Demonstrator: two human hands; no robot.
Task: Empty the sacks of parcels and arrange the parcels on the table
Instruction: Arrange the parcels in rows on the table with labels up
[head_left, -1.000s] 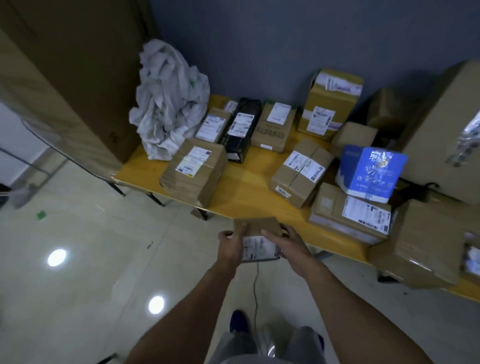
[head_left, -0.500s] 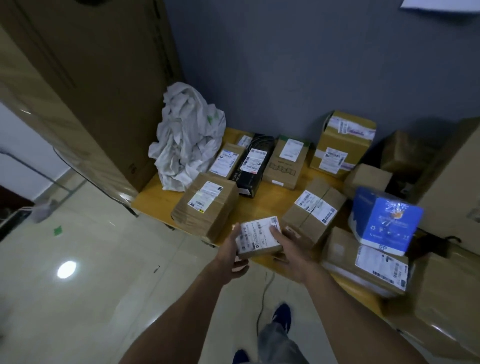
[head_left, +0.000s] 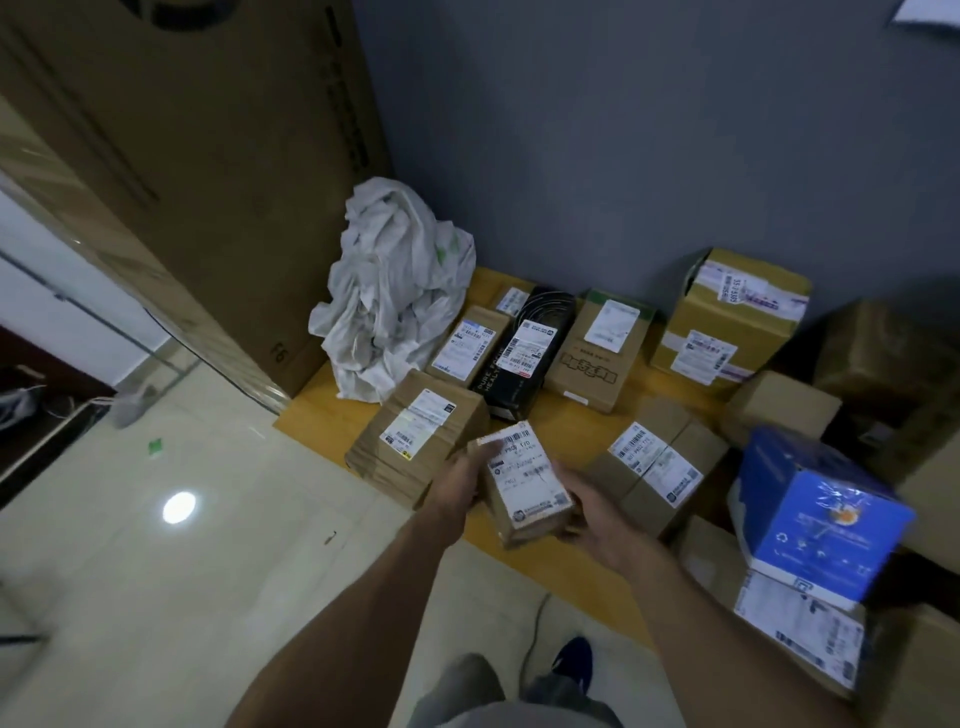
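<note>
While both hands are engaged, the small parcel (head_left: 524, 483) is held between them, label face up and skewed, over the near edge of the table (head_left: 566, 431). The left hand (head_left: 457, 480) grips its left side with the fingers curled round the edge. The right hand (head_left: 597, 519) cups the near right corner, thumb on top, with the fingers underneath and out of sight. Neither hand holds anything else. Whether the parcel's underside touches the table top cannot be told.

Just left of the grip lies a brown parcel (head_left: 421, 441), its near corner overhanging the table edge and close against the left hand. Just right of the grip sits a double-labelled parcel (head_left: 654, 467), near the right hand but apart from it. Beyond the grip a black parcel (head_left: 524, 353) lies lengthwise, flanked by a narrow brown parcel (head_left: 467, 343) and a printed carton (head_left: 597, 353). A strip of bare yellow table top shows between the grip and that row, bounded by the two neighbouring parcels.

Further beyond and to the left, a crumpled white sack (head_left: 395, 291) stands against the wall at the table's end, beside a tall cardboard carton (head_left: 208, 156). Well to the right, a blue box (head_left: 815, 514) rests on a flat labelled parcel (head_left: 800, 623). A taped box (head_left: 727, 317) stands at the back right.

Below and left of the grip is open tiled floor (head_left: 156, 571).
</note>
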